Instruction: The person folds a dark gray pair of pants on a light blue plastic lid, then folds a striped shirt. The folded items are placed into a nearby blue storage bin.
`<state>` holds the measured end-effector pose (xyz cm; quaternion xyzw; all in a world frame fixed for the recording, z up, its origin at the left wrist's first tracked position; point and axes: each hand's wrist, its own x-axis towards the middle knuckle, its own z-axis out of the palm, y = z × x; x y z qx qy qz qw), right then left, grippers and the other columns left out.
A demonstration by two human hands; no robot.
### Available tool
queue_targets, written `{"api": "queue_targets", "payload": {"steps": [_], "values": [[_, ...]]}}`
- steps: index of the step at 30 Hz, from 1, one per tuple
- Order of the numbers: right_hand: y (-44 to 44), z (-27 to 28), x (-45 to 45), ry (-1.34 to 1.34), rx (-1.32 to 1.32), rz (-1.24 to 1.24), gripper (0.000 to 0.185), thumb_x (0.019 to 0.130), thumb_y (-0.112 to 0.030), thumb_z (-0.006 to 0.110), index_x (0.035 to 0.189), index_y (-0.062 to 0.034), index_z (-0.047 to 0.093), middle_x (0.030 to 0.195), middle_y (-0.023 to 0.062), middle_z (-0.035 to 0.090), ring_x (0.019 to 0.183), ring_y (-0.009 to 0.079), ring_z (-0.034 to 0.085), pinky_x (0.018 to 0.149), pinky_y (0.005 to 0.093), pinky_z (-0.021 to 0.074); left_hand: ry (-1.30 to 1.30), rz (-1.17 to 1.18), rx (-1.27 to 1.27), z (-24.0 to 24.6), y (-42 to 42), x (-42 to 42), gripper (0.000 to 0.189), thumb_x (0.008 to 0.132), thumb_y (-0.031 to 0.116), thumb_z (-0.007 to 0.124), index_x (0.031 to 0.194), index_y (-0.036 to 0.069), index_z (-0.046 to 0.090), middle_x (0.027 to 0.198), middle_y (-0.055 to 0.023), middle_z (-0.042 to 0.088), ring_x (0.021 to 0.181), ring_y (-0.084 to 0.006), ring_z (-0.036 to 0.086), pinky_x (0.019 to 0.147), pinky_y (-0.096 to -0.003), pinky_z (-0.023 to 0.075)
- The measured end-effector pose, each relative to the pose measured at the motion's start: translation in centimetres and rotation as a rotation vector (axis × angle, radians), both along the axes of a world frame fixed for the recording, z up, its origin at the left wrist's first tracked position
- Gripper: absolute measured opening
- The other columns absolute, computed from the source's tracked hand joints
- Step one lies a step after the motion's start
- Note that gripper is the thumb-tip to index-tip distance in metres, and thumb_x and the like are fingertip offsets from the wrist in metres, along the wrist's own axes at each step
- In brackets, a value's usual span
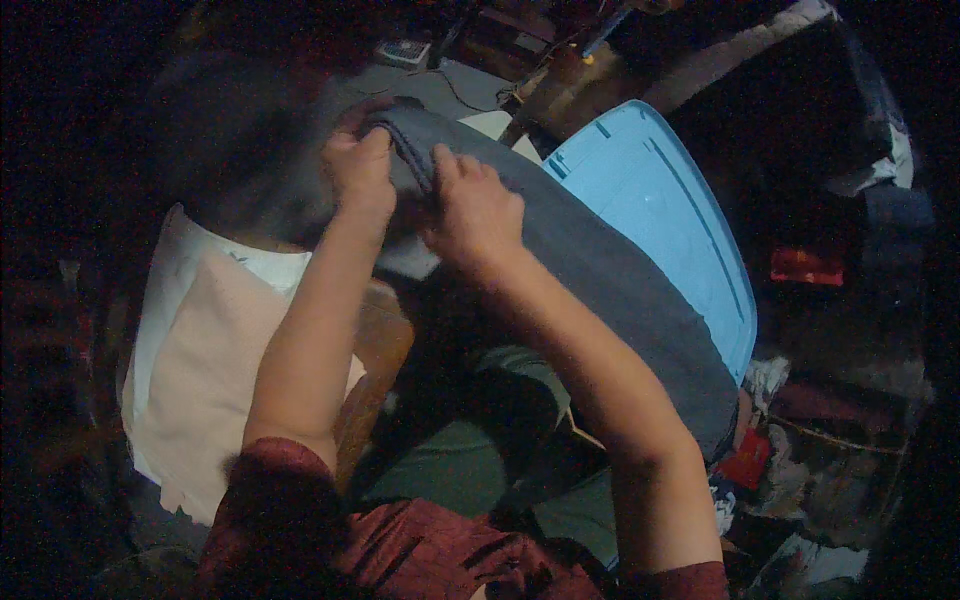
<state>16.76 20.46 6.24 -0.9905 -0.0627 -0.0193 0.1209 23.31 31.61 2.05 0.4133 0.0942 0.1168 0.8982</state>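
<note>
A length of dark grey cloth [615, 262] stretches from my hands down the right side, over part of a light blue plastic lid or tray [660, 195]. My left hand [361, 169] grips its far end, thumb on a thick folded edge. Close beside it, my right hand [480, 206] has its fingers on the same edge, the palm turned down. The fingertips of both hands are partly hidden by the cloth and by shadow. Below my left forearm lies a beige piece of fabric [210, 360] on a white sheet-like thing [169, 292].
A brown wooden surface [379, 345] shows beside the beige fabric. Crumpled cloth scraps [810, 562] lie at the lower right. A red object [806, 266] is at the far right. At the back are a small pale box [403, 52] and a dark cable [454, 86]. Much of the surroundings is dark.
</note>
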Motion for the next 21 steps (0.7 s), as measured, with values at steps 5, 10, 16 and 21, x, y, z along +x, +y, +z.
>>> {"api": "queue_targets", "payload": {"steps": [5,10,16,21], "values": [[-4.3,2.6,5.4,0.430,0.304,-0.138,0.041,0.075,-0.026,0.066,0.100,0.0056,0.059,0.086,0.0127,0.065,0.081,0.0243,0.062,0.071,0.0359,0.0490,-0.116,0.068,0.225,1.6,-1.0,-0.3,0.041,0.071,-0.007,0.057,0.110,0.002,0.058,0.100,-0.0058,0.060,0.087,-0.0172,0.057,0.083,-0.0276,0.0443],[-9.2,8.8,4.2,0.359,1.322,-0.301,0.047,0.089,-0.033,0.054,0.117,0.0039,0.050,0.111,0.0177,0.057,0.097,0.0266,0.057,0.085,0.0391,0.0456,0.089,0.158,0.340,1.7,-0.3,-1.1,0.041,0.073,0.004,0.067,0.113,0.003,0.055,0.098,-0.0075,0.059,0.090,-0.0187,0.055,0.085,-0.0306,0.0426],[-8.1,11.4,1.5,0.324,1.449,-0.296,0.054,0.092,-0.040,0.047,0.124,0.0021,0.044,0.119,0.0182,0.053,0.107,0.0300,0.052,0.094,0.0428,0.0407,0.269,-0.742,0.357,-0.4,-3.8,-4.3,0.039,0.075,0.012,0.062,0.112,0.002,0.057,0.100,-0.0090,0.061,0.093,-0.0218,0.056,0.082,-0.0326,0.0432],[-6.3,13.4,-1.0,0.371,1.502,-0.291,0.050,0.092,-0.037,0.048,0.125,0.0012,0.044,0.117,0.0179,0.053,0.107,0.0296,0.052,0.092,0.0428,0.0423,0.022,-0.891,-0.037,-1.3,-4.5,-4.4,0.036,0.080,0.015,0.066,0.113,0.002,0.056,0.097,-0.0088,0.062,0.083,-0.0170,0.061,0.072,-0.0315,0.0527]]}}
